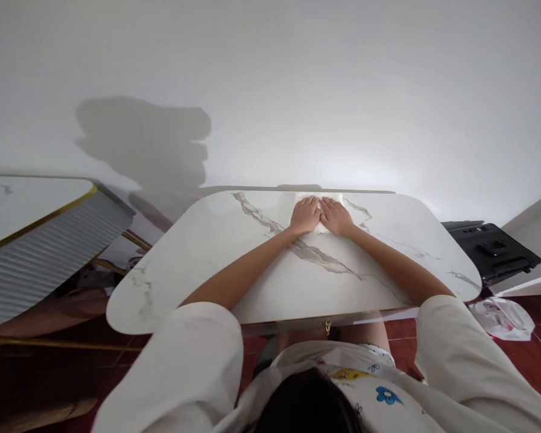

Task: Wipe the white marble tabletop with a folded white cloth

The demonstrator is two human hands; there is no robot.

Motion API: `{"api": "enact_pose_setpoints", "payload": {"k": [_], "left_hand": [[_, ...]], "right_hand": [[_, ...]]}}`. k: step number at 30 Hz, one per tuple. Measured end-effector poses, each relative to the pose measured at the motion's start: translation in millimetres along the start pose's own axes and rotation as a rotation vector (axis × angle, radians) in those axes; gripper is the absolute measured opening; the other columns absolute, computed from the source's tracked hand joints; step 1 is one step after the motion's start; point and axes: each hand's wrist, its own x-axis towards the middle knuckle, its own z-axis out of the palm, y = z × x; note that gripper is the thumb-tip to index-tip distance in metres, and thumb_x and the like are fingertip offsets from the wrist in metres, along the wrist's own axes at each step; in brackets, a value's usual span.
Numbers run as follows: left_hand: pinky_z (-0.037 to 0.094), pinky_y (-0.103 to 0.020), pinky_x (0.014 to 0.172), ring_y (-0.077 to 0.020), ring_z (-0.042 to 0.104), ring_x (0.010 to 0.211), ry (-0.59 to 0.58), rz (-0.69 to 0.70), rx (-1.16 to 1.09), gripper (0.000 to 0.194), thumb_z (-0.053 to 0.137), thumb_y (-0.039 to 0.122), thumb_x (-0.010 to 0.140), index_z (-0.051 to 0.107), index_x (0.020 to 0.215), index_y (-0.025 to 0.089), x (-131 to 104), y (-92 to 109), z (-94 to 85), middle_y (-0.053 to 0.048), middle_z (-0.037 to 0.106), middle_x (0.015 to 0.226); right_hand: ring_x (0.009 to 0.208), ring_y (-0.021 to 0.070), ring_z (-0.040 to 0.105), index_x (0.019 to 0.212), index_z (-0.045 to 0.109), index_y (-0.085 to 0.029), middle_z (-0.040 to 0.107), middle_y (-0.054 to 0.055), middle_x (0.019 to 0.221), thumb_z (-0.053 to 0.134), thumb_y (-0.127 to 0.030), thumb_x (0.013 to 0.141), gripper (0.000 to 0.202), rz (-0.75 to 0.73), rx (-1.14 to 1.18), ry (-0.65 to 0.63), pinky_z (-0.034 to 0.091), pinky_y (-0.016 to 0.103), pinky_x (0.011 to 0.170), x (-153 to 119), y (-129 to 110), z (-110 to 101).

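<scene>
Both arms reach forward across a white marble-patterned table (261, 282). Near its far edge, my left hand (305, 215) lies palm down with the fingers stretched forward. Right beside it my right hand (336, 216) is also flat, the two touching or nearly so at the thumbs. Under them is a thin white sheet (321, 227), perhaps tissue or cloth; most of it is hidden by the hands. Neither hand is closed around anything.
A white wall (324, 90) rises just behind the table. To the left stands a second table with a ribbed grey side (72, 252) and gold trim. On the right are a black case (493, 252) and a white plastic bag (502, 319) on the red floor.
</scene>
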Motion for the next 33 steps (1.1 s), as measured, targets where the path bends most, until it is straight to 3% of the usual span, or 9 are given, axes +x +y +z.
{"api": "enact_pose_setpoints", "payload": {"k": [6, 12, 15, 18, 22, 25, 33], "left_hand": [[0.026, -0.040, 0.112, -0.0236, 0.034, 0.137, -0.181, -0.076, -0.071, 0.050, 0.035, 0.019, 0.088, 0.043, 0.137, 0.014, -68.1, 36.9, -32.7, -0.011, 0.040, 0.148], [0.020, -0.042, 0.116, -0.0239, 0.024, 0.142, -0.379, -0.201, -0.227, 0.062, 0.044, 0.020, 0.081, 0.037, 0.143, 0.017, -142.0, 87.4, -70.6, -0.007, 0.029, 0.154], [0.017, -0.040, 0.118, -0.0227, 0.018, 0.144, -0.448, -0.262, -0.333, 0.065, 0.044, 0.020, 0.080, 0.035, 0.145, 0.019, -166.2, 113.8, -84.7, -0.004, 0.024, 0.156], [0.018, -0.041, 0.117, -0.0222, 0.016, 0.145, -0.468, -0.295, -0.432, 0.063, 0.041, 0.022, 0.083, 0.034, 0.145, 0.023, -176.2, 134.2, -90.1, -0.002, 0.023, 0.156], [0.017, -0.040, 0.117, -0.0223, 0.016, 0.145, -0.462, -0.262, -0.480, 0.060, 0.038, 0.025, 0.086, 0.033, 0.146, 0.021, -167.2, 146.9, -80.5, -0.003, 0.023, 0.156], [0.019, -0.040, 0.117, -0.0223, 0.022, 0.143, -0.426, -0.217, -0.444, 0.057, 0.039, 0.023, 0.086, 0.039, 0.143, 0.020, -142.4, 145.4, -62.4, -0.005, 0.029, 0.154], [0.029, -0.035, 0.114, -0.0183, 0.040, 0.133, -0.119, -0.096, -0.349, 0.052, 0.034, 0.011, 0.082, 0.053, 0.130, 0.019, -42.3, 107.8, -7.2, -0.004, 0.050, 0.141]], "right_hand": [[0.134, 0.0285, 0.038, 0.138, 0.044, -0.003, 0.044, 0.017, 0.144, 0.035, -0.026, 0.092, 0.052, -0.030, 0.023, 0.037, 0.030, 0.043, 0.111, -77.2, -37.2, -25.0], [0.136, 0.0277, 0.037, 0.140, 0.042, -0.002, 0.042, 0.017, 0.146, 0.035, -0.025, 0.092, 0.053, -0.042, 0.055, 0.028, 0.032, 0.043, 0.111, -166.0, -71.9, -57.4], [0.137, 0.0257, 0.035, 0.141, 0.041, -0.003, 0.039, 0.017, 0.147, 0.034, -0.024, 0.092, 0.054, -0.068, 0.069, 0.032, 0.032, 0.043, 0.112, -199.5, -76.8, -69.7], [0.138, 0.0246, 0.033, 0.141, 0.040, -0.004, 0.039, 0.016, 0.147, 0.035, -0.024, 0.092, 0.053, -0.064, 0.070, 0.024, 0.031, 0.043, 0.113, -220.3, -71.5, -77.8], [0.139, 0.0234, 0.032, 0.144, 0.037, -0.010, 0.038, 0.012, 0.149, 0.036, -0.026, 0.093, 0.054, -0.027, 0.071, -0.030, 0.031, 0.043, 0.113, -226.0, -52.4, -83.2], [0.139, 0.0243, 0.031, 0.144, 0.035, -0.008, 0.036, 0.014, 0.150, 0.034, -0.029, 0.094, 0.055, -0.004, 0.065, -0.077, 0.030, 0.044, 0.113, -212.2, -31.6, -80.8], [0.139, 0.0277, 0.032, 0.143, 0.038, -0.008, 0.036, 0.015, 0.150, 0.036, -0.029, 0.091, 0.056, 0.078, 0.064, -0.102, 0.027, 0.046, 0.113, -115.1, 35.4, -43.8]]}}
